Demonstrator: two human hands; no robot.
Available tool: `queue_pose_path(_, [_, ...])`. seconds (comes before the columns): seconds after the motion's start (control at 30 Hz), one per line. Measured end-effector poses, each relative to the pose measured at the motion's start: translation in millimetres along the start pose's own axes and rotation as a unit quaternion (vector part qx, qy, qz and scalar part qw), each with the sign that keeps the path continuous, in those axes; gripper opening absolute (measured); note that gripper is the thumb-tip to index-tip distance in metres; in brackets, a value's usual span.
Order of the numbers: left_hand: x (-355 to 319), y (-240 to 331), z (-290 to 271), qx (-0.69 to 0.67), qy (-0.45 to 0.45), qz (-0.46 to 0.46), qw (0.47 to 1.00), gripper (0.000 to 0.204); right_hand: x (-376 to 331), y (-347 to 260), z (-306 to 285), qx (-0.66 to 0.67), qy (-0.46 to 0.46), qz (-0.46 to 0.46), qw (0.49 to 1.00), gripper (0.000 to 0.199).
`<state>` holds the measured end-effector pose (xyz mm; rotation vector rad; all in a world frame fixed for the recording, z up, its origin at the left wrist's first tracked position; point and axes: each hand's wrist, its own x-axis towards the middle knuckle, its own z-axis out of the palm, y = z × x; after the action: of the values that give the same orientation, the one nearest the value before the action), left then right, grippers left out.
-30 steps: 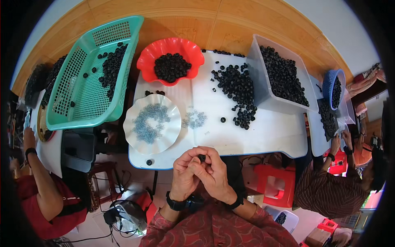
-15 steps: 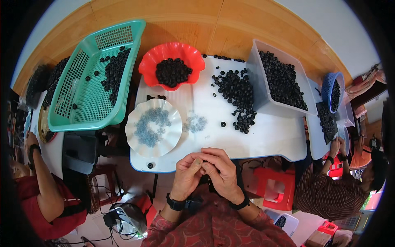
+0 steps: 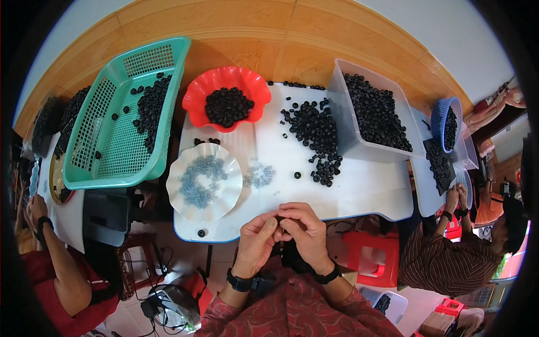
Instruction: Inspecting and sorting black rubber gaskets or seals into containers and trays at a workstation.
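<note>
In front of the table's near edge, my left hand [image 3: 259, 240] and my right hand [image 3: 305, 233] meet fingertip to fingertip. Both pinch a small dark piece [image 3: 279, 219], mostly hidden by the fingers; it resembles the black round parts on the table. Just beyond my left hand, a white wavy-rimmed plate [image 3: 231, 197] holds many tiny bluish, see-through pieces, perhaps little springs. More such tiny pieces [image 3: 259, 175] lie beside it. A pile of small black round parts [image 3: 314, 126] with holes spreads ahead and to the right. One lone black part [image 3: 201, 233] sits near the front left corner.
Behind the plate stands a red wavy bowl [image 3: 193, 101] of black parts. A green mesh basket [image 3: 115, 174] is at left, a clear bin [image 3: 359, 147] of black parts at right. People work on both sides. A red stool [image 3: 359, 253] stands below the table edge.
My fingers have shifted apart slightly, so the dark piece between them now shows. The whole view has tilted a little; the table things stay in place.
</note>
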<state>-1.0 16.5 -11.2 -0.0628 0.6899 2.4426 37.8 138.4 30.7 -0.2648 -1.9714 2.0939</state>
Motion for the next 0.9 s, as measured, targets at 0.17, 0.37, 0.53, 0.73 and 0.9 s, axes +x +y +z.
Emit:
queue_pose_path(0.17, [0,3,0,0.053,-0.001,0.002,0.999,0.024,1,12,-7,0.003,0.022,-0.016,1.000,0.015])
queue_pose_path(0.37, [2,4,2,0.022,-0.020,-0.011,1.000,0.025,0,22,-12,0.096,0.025,0.022,0.995,0.015])
queue_pose_path(0.53, [4,3,-1,-0.007,-0.032,-0.026,0.999,0.025,2,19,-12,0.166,0.012,0.039,0.985,0.015])
queue_pose_path(0.73, [5,2,-1,-0.047,-0.034,-0.037,0.998,0.024,2,19,-13,0.127,0.010,0.019,0.992,0.015])
queue_pose_path(0.9, [6,2,1,-0.055,-0.030,-0.035,0.997,0.023,2,16,-11,0.102,0.010,0.005,0.995,0.016])
